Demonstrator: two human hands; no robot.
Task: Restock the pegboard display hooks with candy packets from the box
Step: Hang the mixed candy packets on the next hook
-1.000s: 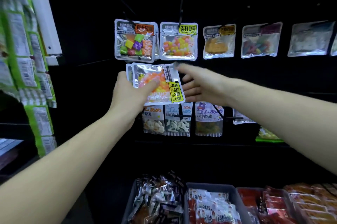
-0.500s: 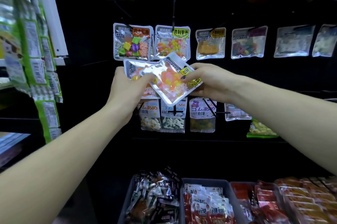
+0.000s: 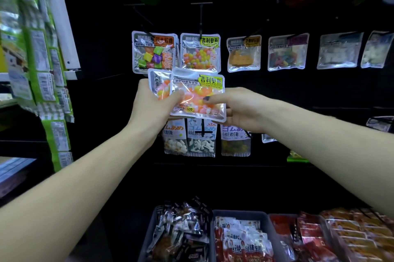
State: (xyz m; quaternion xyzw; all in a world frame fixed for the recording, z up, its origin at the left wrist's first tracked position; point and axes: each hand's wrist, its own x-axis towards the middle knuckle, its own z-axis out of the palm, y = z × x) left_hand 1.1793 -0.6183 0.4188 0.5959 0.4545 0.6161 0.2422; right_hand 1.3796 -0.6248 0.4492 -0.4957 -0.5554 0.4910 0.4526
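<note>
1. I see my left hand (image 3: 149, 104) gripping a rear candy packet (image 3: 160, 85); my right hand (image 3: 238, 108) pinches the front candy packet (image 3: 200, 95), centre frame.
2. Black pegboard (image 3: 102, 48) behind; hooked packets (image 3: 199, 53) just above.
3. Grey bins (image 3: 236, 216) of snacks, bottom of the frame.

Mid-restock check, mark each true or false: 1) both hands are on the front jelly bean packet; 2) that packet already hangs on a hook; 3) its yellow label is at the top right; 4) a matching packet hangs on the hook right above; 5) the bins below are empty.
1) True: the left hand and the right hand both hold the front jelly bean packet.
2) False: it is held in the hands, below the hook.
3) True: the yellow label sits at its top right.
4) True: the hanging jelly bean packet matches.
5) False: the bins hold snack packets.
</note>
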